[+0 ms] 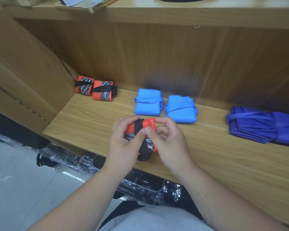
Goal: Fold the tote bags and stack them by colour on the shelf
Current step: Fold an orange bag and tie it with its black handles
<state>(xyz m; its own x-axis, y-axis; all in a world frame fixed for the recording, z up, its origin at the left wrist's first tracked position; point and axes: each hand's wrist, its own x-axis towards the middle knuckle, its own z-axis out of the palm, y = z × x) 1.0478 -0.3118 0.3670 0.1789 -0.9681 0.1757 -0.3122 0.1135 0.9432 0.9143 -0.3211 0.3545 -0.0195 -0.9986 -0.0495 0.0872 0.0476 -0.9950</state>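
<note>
While hands [122, 140] [171, 142] hold 1 bag [148, 123], 2 orange [83, 86] [103, 91], 2 blue [148, 106] [181, 111], 2 purple [250, 126] [287, 129]

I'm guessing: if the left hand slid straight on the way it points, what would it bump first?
Probably the left light blue bag; the left hand, gripping the orange bag, points toward it. Depth is unclear.

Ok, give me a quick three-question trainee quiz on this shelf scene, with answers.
1. True or false: on the wooden shelf, the light blue folded fabric bags lie between the orange-and-black patterned bags and the dark blue bags.
2. The folded bag gripped by the left hand and right hand is: A) light blue, B) orange-and-black, C) dark blue.
3. How many orange-and-black bags lie unheld?
Key: 1 true; 2 B; 3 two.
</note>
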